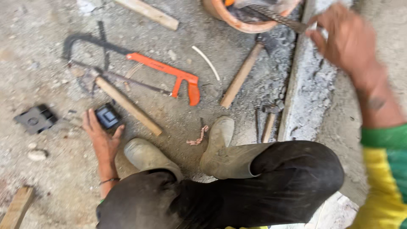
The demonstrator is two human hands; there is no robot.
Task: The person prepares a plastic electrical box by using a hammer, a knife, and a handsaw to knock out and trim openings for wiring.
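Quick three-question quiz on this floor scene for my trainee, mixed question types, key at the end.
1. True or false: the left hand rests beside a small black box.
2. What colour is the hacksaw handle?
3. The right hand is: A) on the nearest hammer, B) raised by the concrete ledge, C) on a boot.

Key: 1 true; 2 orange; 3 B.
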